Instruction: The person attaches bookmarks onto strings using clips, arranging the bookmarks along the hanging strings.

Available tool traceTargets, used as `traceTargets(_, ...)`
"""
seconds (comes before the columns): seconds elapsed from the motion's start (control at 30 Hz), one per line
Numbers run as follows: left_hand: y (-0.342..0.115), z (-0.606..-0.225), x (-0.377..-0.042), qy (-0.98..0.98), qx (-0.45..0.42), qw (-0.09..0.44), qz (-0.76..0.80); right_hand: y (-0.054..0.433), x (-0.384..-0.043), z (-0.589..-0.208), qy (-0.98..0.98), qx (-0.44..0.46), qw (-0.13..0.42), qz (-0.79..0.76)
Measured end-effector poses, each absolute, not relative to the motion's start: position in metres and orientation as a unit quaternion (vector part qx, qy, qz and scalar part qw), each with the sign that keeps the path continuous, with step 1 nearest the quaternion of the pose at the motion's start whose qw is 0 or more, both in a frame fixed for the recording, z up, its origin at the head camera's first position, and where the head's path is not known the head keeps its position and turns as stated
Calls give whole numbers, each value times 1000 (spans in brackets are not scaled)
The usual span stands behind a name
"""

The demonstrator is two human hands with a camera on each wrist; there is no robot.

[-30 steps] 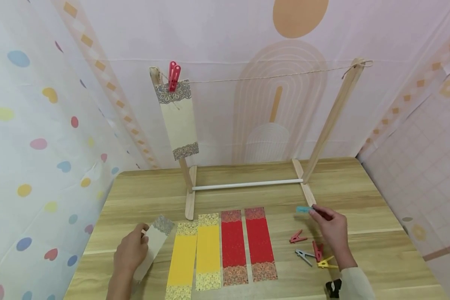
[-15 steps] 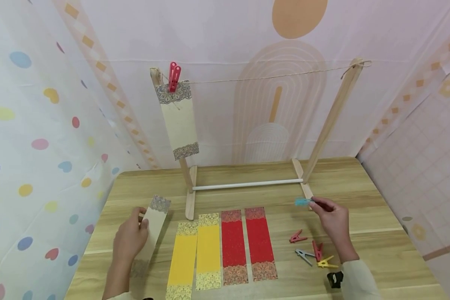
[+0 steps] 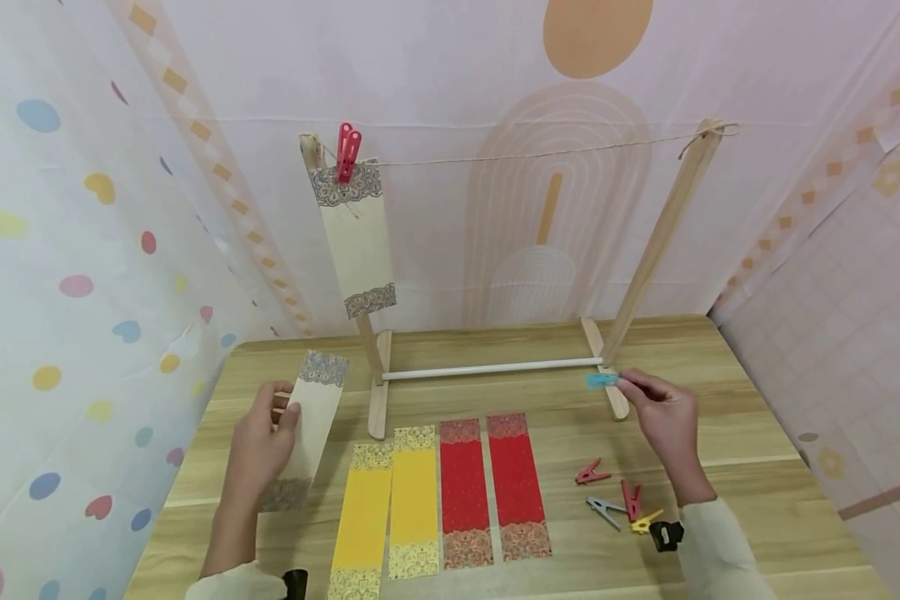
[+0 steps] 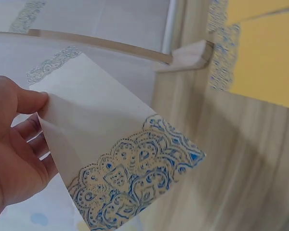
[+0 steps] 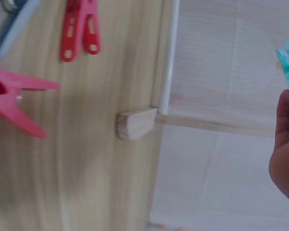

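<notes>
My left hand point(image 3: 266, 442) pinches the left edge of a cream paper strip point(image 3: 313, 425) between thumb and fingers, holding it tilted above the table. Patterned blue-grey bands mark both ends of that strip, plain in the left wrist view point(image 4: 120, 183). On the right, my right hand point(image 3: 663, 417) pinches a light blue clothespin point(image 3: 602, 381) by one end, near the foot of the rack; the right wrist view shows only part of that hand. A similar cream strip point(image 3: 358, 242) hangs from the string point(image 3: 510, 157) under a red clothespin point(image 3: 348, 152).
Two yellow strips point(image 3: 360, 517) and two red strips point(image 3: 465, 492) lie between the hands. Red, grey point(image 3: 605, 511) and yellow clothespins lie near the right wrist. A wooden rack with two posts point(image 3: 663, 242) and a white bar point(image 3: 495, 368) stands at the back.
Both hands have risen away from me toward the rack. The left hand has lifted the cream strip off the table, and the right hand has carried the light blue clothespin along.
</notes>
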State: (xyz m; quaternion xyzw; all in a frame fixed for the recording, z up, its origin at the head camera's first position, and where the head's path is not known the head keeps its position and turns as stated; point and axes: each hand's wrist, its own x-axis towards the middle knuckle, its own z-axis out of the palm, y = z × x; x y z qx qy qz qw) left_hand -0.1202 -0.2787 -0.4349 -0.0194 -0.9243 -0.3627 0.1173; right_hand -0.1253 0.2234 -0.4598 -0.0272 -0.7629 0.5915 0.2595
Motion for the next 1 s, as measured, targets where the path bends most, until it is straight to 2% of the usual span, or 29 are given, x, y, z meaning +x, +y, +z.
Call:
traceTargets(0.43,-256,-411,-135,-872,-17,134,-470,218,-143,-428,-739,32,313,595)
traceTargets(1.0,-230,-385,-147,-815,-38,167,-554,204,-164,-373,-721,59,349,595)
